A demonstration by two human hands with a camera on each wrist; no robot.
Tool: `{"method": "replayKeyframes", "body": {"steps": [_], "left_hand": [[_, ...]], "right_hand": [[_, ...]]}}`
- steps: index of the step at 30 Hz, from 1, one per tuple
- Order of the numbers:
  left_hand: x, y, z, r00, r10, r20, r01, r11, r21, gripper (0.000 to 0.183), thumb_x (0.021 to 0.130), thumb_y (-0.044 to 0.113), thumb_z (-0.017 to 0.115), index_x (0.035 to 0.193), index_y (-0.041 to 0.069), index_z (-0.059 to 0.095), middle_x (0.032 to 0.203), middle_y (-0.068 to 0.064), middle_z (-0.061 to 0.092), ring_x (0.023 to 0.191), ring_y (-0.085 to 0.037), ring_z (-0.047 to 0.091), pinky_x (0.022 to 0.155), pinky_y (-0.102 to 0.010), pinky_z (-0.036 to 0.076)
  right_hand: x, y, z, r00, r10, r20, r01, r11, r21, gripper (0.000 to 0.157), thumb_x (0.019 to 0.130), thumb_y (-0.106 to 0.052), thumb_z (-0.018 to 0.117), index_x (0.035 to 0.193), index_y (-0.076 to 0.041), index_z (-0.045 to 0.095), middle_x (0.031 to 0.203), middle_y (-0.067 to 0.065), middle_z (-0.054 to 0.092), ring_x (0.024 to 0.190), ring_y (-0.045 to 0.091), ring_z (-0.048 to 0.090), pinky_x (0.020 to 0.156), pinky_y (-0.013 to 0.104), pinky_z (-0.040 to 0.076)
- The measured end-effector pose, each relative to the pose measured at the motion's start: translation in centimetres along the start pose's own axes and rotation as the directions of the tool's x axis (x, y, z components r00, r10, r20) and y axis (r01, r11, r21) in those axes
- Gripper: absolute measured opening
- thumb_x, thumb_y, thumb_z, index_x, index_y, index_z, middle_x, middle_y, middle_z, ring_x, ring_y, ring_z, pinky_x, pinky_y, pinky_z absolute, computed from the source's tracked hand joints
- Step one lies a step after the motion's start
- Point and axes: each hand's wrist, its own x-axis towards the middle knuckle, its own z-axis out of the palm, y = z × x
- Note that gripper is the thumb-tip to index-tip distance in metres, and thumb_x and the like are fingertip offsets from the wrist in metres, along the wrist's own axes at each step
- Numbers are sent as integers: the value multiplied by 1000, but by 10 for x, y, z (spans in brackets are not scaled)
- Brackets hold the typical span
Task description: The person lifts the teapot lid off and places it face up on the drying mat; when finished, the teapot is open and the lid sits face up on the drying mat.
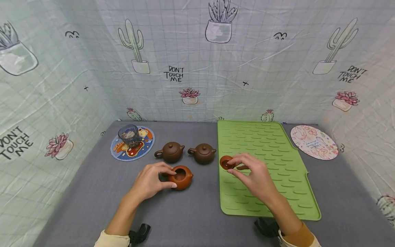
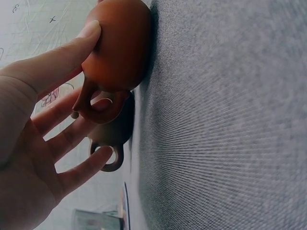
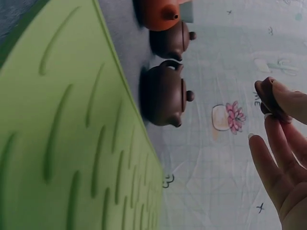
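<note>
Grey fabric covers the desk [image 1: 197, 212], where a lidless orange-brown teapot [image 1: 187, 183] stands, held between the left hand's [image 1: 151, 181] thumb and fingers. The right hand [image 1: 254, 171] pinches a small reddish lid [image 1: 224, 162] above a green mat [image 1: 262, 140]. Two dark teapots [image 1: 172, 153] stand behind.

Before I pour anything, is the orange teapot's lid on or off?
Off. The orange teapot shows an open mouth in the head view, and the right hand pinches its lid above the mat.
</note>
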Motion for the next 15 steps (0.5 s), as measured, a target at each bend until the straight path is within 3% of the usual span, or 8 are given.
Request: {"method": "replayKeyframes", "body": {"steps": [15], "left_hand": [[0, 1, -1, 1000, 0, -2, 0, 1000, 2, 30, 72, 36, 93, 99, 30, 83, 110, 13, 75, 104, -16, 71, 82, -40, 57]], "right_hand": [[-20, 27, 4, 989, 50, 140, -44, 998, -43, 27, 78, 1, 85, 96, -16, 75, 97, -2, 77, 85, 13, 75, 70, 25, 63]]}}
